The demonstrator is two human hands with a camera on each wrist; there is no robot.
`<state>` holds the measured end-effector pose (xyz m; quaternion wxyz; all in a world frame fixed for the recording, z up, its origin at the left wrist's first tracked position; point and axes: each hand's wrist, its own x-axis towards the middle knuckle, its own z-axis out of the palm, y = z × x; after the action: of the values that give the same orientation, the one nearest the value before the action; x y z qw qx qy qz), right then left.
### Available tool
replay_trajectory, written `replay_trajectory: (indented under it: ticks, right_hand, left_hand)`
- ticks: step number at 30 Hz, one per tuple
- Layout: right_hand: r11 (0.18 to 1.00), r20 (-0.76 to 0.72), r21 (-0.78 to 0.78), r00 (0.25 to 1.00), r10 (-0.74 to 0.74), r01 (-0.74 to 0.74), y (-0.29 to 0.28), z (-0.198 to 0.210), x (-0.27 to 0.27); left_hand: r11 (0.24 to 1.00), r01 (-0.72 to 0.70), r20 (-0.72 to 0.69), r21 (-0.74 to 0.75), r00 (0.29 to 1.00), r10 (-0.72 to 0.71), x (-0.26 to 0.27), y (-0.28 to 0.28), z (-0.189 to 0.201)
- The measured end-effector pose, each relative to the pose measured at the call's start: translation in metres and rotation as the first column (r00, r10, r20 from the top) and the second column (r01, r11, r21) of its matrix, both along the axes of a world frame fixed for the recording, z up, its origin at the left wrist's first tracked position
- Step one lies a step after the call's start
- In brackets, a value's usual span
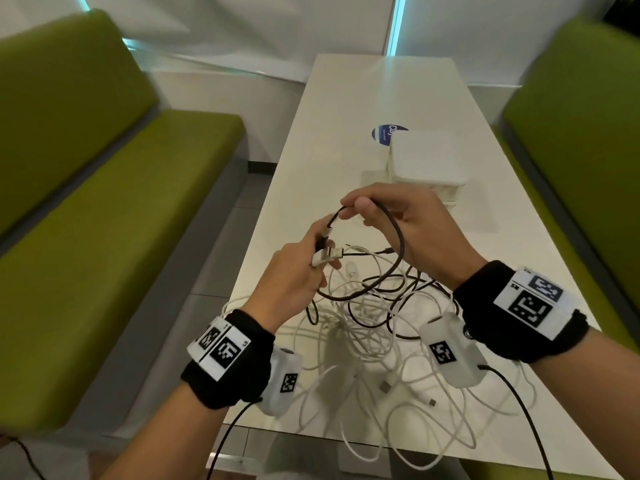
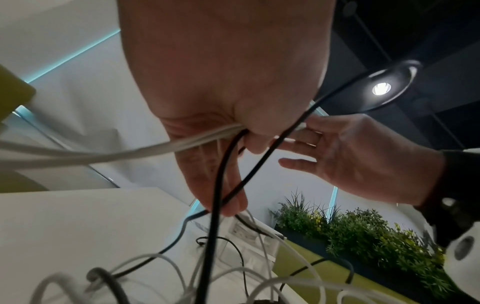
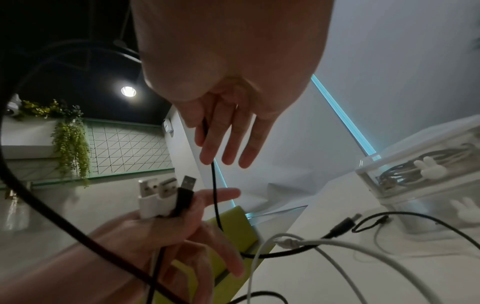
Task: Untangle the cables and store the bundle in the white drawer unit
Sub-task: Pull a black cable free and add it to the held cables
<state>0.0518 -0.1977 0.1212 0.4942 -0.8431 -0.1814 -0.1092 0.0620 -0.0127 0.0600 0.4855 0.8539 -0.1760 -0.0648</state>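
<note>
The head view looks forward and down from above both hands, taking in the whole white table (image 1: pixel 346 133), the left hand (image 1: pixel 294 275) and the right hand (image 1: pixel 408 223) raised over it. The left wrist view sits close under the left hand (image 2: pixel 228 82), facing up along the palm toward the ceiling, with the right hand (image 2: pixel 363 160) beyond its fingers. The right wrist view looks up from just beneath the right hand (image 3: pixel 233 72), with the left hand (image 3: pixel 166 230) below its fingertips. All three share the black cable (image 1: pixel 398 244) strung between the hands
</note>
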Motion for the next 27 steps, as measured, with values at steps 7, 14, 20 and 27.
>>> replay_trajectory:
  ticks: [7, 14, 20, 27]
  right_hand:
    - [0.975, -0.079, -0.220, 0.996, -0.039, 0.020, -0.013, -0.024, -0.002]
    - [0.852, -0.262, -0.506, 0.965, -0.006, -0.132, -0.008, -0.044, -0.003]
    - [0.717, -0.314, -0.651, 0.948, 0.047, -0.251, 0.008, -0.059, -0.002]
    - [0.638, -0.359, -0.713, 0.933, 0.022, -0.289, 0.023, -0.067, 0.006]
  left_hand:
    - [0.966, -0.222, 0.094, 0.133, 0.973, 0.211, 0.015, 0.006, -0.003]
    - [0.887, -0.299, 0.251, 0.353, 0.943, 0.219, 0.026, 0.031, 0.006]
    - [0.870, -0.422, 0.311, 0.255, 0.887, 0.340, 0.035, 0.059, 0.012]
    - [0.804, -0.534, 0.319, 0.262, 0.834, 0.450, 0.045, 0.106, 0.008]
